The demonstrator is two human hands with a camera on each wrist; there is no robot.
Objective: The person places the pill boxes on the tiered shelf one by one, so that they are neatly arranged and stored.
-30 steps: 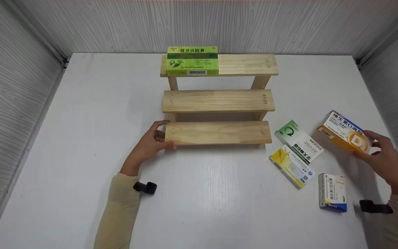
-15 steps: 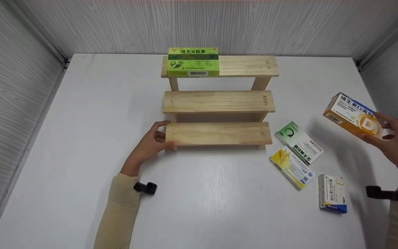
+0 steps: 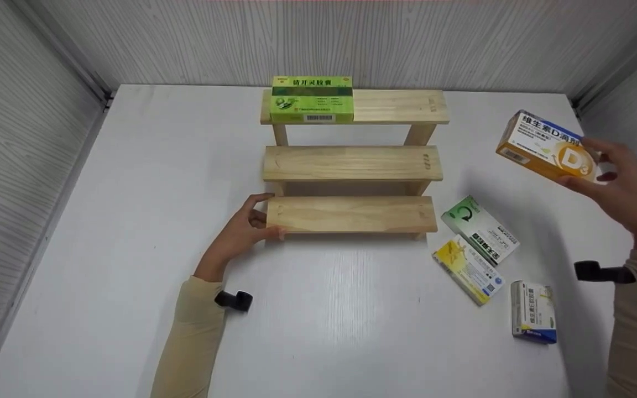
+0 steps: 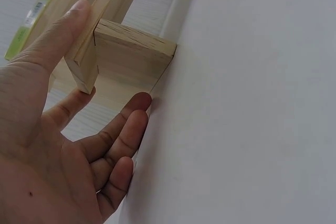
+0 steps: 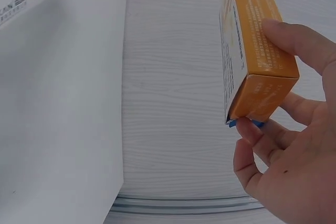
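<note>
My right hand [image 3: 625, 185] pinches the right end of an orange and white vitamin D medicine box [image 3: 545, 146], held above the table at the right. In the right wrist view the thumb presses the orange side of the box [image 5: 257, 35], with fingers behind and under it. My left hand [image 3: 238, 235] grips the left end of the lowest step of a three-step wooden rack [image 3: 351, 214]. Thumb and index finger hold that board's edges in the left wrist view, while the other fingers [image 4: 131, 132] lie beside it. A green medicine box [image 3: 312, 99] rests on the top step's left part.
Right of the rack lie a green and white box [image 3: 481, 229] and a yellow and white box [image 3: 468, 270], side by side and slanted. Nearer the front is a white and blue box [image 3: 534, 312]. Grey wood-grain panels [image 3: 351, 38] border the white table [image 3: 324, 331].
My right hand has raised the vitamin D box from low over the table, moving away from me and lately a little left. The left hand stays on the rack.
</note>
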